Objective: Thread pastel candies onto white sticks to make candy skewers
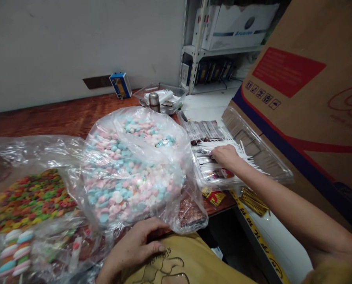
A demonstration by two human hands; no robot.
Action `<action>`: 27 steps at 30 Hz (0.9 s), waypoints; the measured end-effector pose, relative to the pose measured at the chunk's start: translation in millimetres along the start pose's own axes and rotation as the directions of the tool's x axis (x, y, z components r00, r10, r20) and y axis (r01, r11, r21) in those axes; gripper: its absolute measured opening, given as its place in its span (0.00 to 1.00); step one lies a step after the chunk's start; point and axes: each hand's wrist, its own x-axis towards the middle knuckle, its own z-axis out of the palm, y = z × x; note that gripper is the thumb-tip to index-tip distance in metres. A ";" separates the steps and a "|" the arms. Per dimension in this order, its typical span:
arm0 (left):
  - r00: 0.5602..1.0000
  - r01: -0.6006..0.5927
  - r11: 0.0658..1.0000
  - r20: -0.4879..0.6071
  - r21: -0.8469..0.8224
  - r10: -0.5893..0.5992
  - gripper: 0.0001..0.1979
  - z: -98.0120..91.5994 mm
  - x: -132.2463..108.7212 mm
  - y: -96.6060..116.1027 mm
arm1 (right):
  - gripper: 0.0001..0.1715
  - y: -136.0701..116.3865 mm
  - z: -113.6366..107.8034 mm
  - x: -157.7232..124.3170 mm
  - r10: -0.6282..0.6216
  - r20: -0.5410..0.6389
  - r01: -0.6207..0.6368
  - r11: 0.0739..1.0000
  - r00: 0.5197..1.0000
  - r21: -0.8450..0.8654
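Observation:
My right hand reaches into a clear plastic clamshell box, its fingers closed among white sticks and small printed packets. What those fingers hold, if anything, is hidden. Narrow wrapped packets fill the far side of the box. My left hand rests at the table edge against my yellow shirt, thumb apart from the fingers, holding nothing. Just beyond it lies a large clear bag of pastel marshmallows. Farther left, colourful cereal rings show through plastic, with twisted marshmallow sticks in front.
A tall cardboard carton leans in at the right. Gold twist ties lie below the clamshell box. At the back stand a brown-and-silver cylinder, a plastic tray, a blue box and a metal shelf.

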 end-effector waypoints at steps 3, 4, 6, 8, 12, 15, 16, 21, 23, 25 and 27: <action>1.000 -0.001 1.000 0.001 0.001 0.001 0.23 -1.0 -1.0 6.3 | 0.22 -7.6 -11.4 5.7 0.086 0.186 -0.038 0.968 0.979 -0.246; 1.000 -0.006 1.000 0.002 -0.013 0.006 0.23 -1.3 -2.1 7.8 | 0.18 -11.6 -17.2 6.4 0.116 0.216 -0.042 0.947 0.970 -0.320; 1.000 -0.015 0.999 -0.003 -0.052 0.015 0.22 -1.5 -4.7 8.7 | 0.05 -22.0 -32.6 4.3 0.157 0.229 -0.040 0.895 0.961 -0.444; 1.000 -0.014 0.993 -0.020 -0.115 0.012 0.21 -0.9 -7.0 7.5 | 0.08 -36.9 -50.6 -4.3 0.161 0.202 -0.028 0.842 0.966 -0.539; 0.994 0.004 0.961 -0.105 -0.276 -0.034 0.18 5.1 -1.9 11.4 | 0.18 -87.3 -65.1 -43.5 0.027 0.077 0.029 0.767 0.997 -0.641; 0.971 -0.029 0.879 -0.223 -0.477 -0.089 0.25 12.5 14.7 25.7 | 0.18 -139.0 -34.3 -85.9 -0.285 0.113 0.296 0.758 0.952 -0.581; 0.950 -0.076 0.828 -0.292 -0.555 -0.109 0.30 13.9 21.5 30.6 | 0.17 -155.7 -18.0 -100.1 -0.445 0.138 0.452 0.748 0.885 -0.486; 0.663 -0.439 0.548 -0.668 -0.712 -0.337 0.23 4.4 37.6 30.4 | 0.19 -202.2 54.1 -145.4 -0.769 0.071 0.770 0.638 0.635 0.021; 0.583 -0.514 0.471 -0.694 -0.717 -0.422 0.23 -2.4 32.9 19.9 | 0.15 -202.4 68.6 -147.2 -0.673 0.037 0.656 0.731 0.739 0.186; 0.514 -0.565 0.443 -0.717 -0.696 -0.471 0.24 -7.3 27.5 10.3 | 0.21 -199.8 78.9 -144.9 -0.466 0.095 0.392 0.823 0.880 0.411; 0.449 -0.598 0.449 -0.741 -0.664 -0.498 0.24 -10.2 25.7 4.7 | 0.27 -200.0 88.9 -143.6 -0.276 0.260 0.067 0.793 0.925 0.605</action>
